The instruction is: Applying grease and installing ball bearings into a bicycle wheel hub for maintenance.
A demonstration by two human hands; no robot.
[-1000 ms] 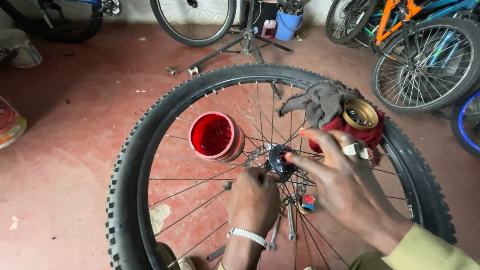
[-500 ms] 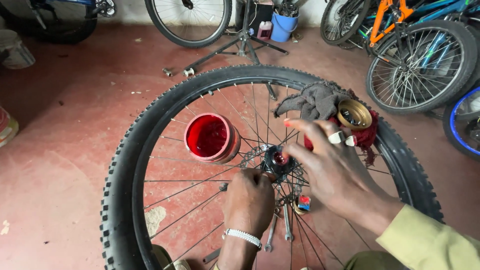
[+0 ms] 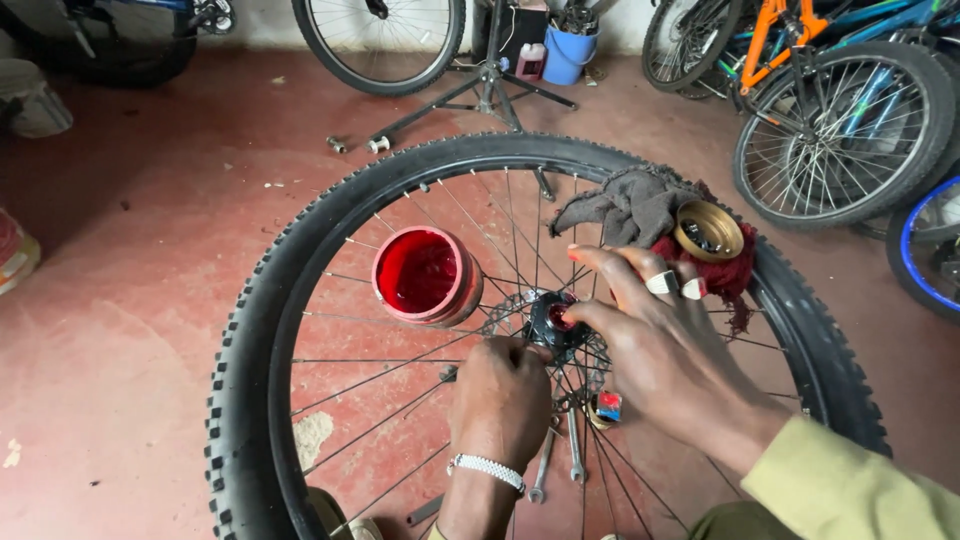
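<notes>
While the black knobby-tyred spoked bicycle wheel (image 3: 250,330) is lying flat across the red concrete floor (image 3: 150,230) and filling most of the head view, both hands are working at its dark metal hub (image 3: 556,322), which is sitting at the centre of the wheel. At six o'clock from the hub, the left hand (image 3: 500,400), wearing a silver beaded bracelet (image 3: 486,470) on its wrist, is curling closed against the hub's near edge, with its fingers drawn together; what they are pinching is hidden. At three to four o'clock from the hub, the right hand (image 3: 665,350), coming out of an olive-yellow sleeve (image 3: 850,490), is reaching over the hub with fingers spread apart, its thumb and forefinger tips resting on the hub's top where a small red spot is showing; two broad pale rings (image 3: 662,283) are sitting on its fingers. At ten o'clock from the hub, a round red plastic tub of red grease (image 3: 422,272) is standing open among the spokes. At one o'clock, a grey crumpled rag (image 3: 625,205) and a dark red cloth (image 3: 735,272) are lying over the tyre, with a round brass-coloured tin lid (image 3: 708,230) holding small dark parts on top. Below the hub, at six o'clock, slim steel spanners (image 3: 573,450) are lying on the floor under the spokes. Along the twelve o'clock edge, a black tripod work stand (image 3: 488,85), a blue bucket (image 3: 570,52) and several parked bicycles (image 3: 840,110) are standing well apart from the hands.
</notes>
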